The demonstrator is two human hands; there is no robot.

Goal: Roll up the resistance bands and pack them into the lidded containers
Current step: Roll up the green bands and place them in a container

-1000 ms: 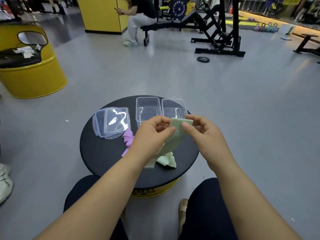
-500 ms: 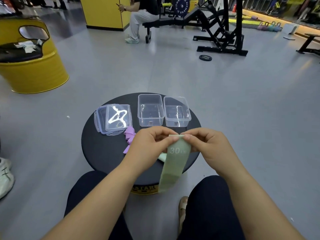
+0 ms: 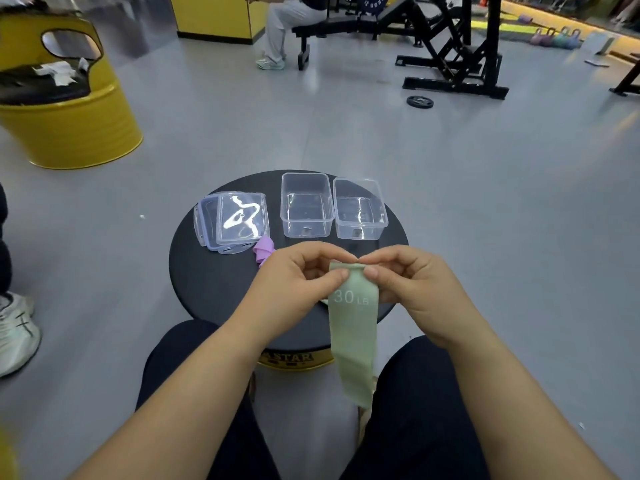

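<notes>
A pale green resistance band (image 3: 353, 334) marked "30 LB" hangs straight down in front of the round black table (image 3: 207, 282). My left hand (image 3: 294, 282) and my right hand (image 3: 412, 282) pinch its top edge from either side, and that edge is curled over. A purple band (image 3: 264, 250) lies crumpled on the table, half hidden behind my left hand. Two clear open containers (image 3: 306, 206) (image 3: 360, 209) stand side by side at the table's far edge. Their two clear lids (image 3: 232, 221) lie stacked at the far left.
A yellow barrel seat (image 3: 69, 109) stands on the grey floor at the far left. A person sits on a bench (image 3: 332, 22) beyond the table, next to a black rack (image 3: 457, 53) and a weight plate (image 3: 419, 101). A white shoe (image 3: 15, 334) is at the left edge.
The green band has come up off the table and now hangs full length from my fingers. Both hands moved nearer to me and lower, and the band's top edge has curled over.
</notes>
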